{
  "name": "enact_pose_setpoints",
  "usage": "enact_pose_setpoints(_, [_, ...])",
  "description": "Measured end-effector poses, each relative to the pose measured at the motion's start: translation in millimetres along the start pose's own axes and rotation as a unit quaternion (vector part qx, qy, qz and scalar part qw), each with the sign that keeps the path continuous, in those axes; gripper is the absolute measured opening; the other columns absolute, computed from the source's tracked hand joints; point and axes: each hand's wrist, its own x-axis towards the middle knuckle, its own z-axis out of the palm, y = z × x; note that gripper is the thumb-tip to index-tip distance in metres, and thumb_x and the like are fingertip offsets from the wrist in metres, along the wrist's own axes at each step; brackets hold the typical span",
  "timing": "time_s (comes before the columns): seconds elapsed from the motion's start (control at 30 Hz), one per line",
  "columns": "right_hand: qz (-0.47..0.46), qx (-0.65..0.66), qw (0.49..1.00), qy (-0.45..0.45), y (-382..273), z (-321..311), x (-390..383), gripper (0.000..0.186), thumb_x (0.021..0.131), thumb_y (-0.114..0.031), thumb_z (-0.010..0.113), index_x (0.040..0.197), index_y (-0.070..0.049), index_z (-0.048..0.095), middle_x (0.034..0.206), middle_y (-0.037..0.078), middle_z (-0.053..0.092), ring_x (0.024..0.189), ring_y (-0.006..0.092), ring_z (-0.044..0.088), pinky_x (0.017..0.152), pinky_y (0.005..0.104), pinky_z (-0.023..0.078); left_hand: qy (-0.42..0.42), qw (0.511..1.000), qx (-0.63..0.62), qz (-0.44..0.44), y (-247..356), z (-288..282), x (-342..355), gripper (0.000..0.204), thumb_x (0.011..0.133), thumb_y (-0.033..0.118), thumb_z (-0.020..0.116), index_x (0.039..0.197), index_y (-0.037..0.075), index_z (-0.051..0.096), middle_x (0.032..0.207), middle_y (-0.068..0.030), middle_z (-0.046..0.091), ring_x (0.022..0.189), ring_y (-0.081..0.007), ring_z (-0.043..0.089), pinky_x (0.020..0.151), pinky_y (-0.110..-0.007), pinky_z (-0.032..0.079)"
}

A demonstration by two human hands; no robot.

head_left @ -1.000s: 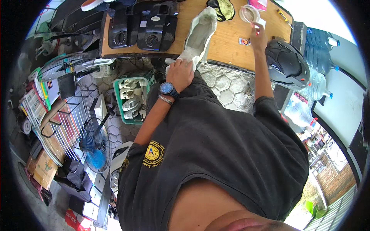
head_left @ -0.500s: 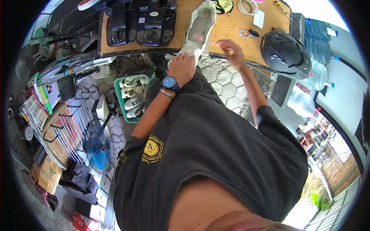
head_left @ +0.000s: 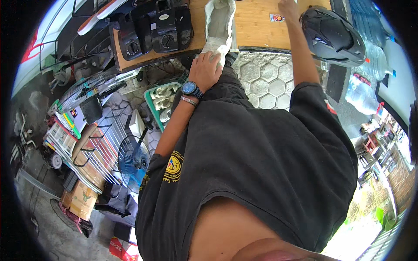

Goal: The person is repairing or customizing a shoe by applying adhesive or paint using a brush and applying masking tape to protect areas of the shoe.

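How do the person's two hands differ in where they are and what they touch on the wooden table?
The left hand rests at the near edge of the table, on the heel of the pale shoe; the right hand reaches farther across, onto bare wood beside a small sticker. The left arm wears a blue watch and a wristband; the right wrist is bare. Whether the right hand holds anything cannot be told. Both are bare.
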Motion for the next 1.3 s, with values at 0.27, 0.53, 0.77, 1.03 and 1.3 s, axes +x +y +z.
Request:
enact_pose_setpoints(0.27, [-0.002,0.165,0.986,-0.033,-117.7,8.3,-287.0,0.024,0.106,-0.012,0.051,0.124,-0.011,0.066,0.095,0.018,0.072,0.085,0.0343,0.072,0.074,0.0429,0.055,-0.028,0.999,-0.005,0.031,-0.7,-13.8,-1.7,0.047,0.095,0.031,0.063,0.138,0.012,0.065,0.131,-0.0114,0.064,0.122,-0.0305,0.058,0.102,-0.045,0.046])
enact_pose_setpoints(0.53, [-0.09,0.111,0.977,-0.157,-121.9,16.2,-345.1,0.029,0.103,-0.005,0.054,0.126,-0.015,0.067,0.12,0.016,0.072,0.091,0.0362,0.072,0.078,0.0455,0.058,0.11,0.99,-0.088,0.013,-41.4,-34.5,-22.7,0.036,0.095,0.02,0.066,0.13,0.01,0.069,0.119,-0.0127,0.069,0.108,-0.0323,0.066,0.094,-0.045,0.052])
enact_pose_setpoints(0.77, [-0.066,0.0,0.995,0.073,-68.7,-24.9,-148.7,0.029,0.102,-0.015,0.051,0.126,-0.009,0.067,0.1,0.019,0.076,0.091,0.0363,0.074,0.078,0.0413,0.057,0.056,0.852,-0.423,-0.302,-74.7,13.8,-52.2,0.053,0.095,0.032,0.077,0.137,0.002,0.06,0.129,-0.0187,0.067,0.114,-0.0247,0.068,0.095,-0.039,0.055])
enact_pose_setpoints(1.03, [0.007,-0.271,0.954,-0.126,-10.4,-27.6,42.7,0.039,0.094,-0.026,0.056,0.13,-0.017,0.065,0.123,0.023,0.073,0.116,0.0439,0.069,0.096,0.0531,0.053,0.07,0.82,-0.447,-0.351,-53.7,11.9,-64.6,0.033,0.09,0.022,0.082,0.114,0.001,0.072,0.093,-0.0076,0.078,0.083,-0.0134,0.074,0.073,-0.03,0.06])
enact_pose_setpoints(1.3, [0.007,-0.156,0.987,-0.034,-61.1,-52.5,-37.7,0.034,0.099,-0.032,0.059,0.128,-0.015,0.065,0.107,0.019,0.076,0.097,0.0362,0.073,0.083,0.0468,0.055,0.147,0.875,-0.343,-0.309,-25.6,6.4,-66.5,0.025,0.09,0.023,0.08,0.105,0.004,0.074,0.088,-0.0084,0.078,0.083,-0.017,0.076,0.075,-0.032,0.059])
